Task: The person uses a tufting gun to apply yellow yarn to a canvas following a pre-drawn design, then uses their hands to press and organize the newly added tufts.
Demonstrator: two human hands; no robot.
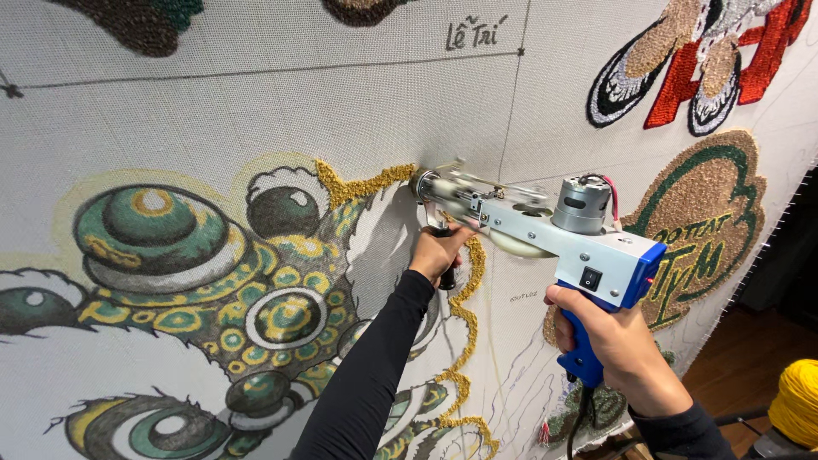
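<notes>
A stretched grey backing cloth (256,102) fills almost the whole frame, carrying a green, yellow and white lion-like design (196,281) across the lower left and tufted patches in the upper right. A tufting gun (528,226) sits at centre right, its nose pressed against the cloth at a line of mustard-yellow loops (362,186). The right hand (618,341) is wrapped around the blue rear grip. The left hand (436,251) is closed on the dark front handle below the nose. A ball of yellow yarn (797,400), likely a cone, shows in the lower right corner.
</notes>
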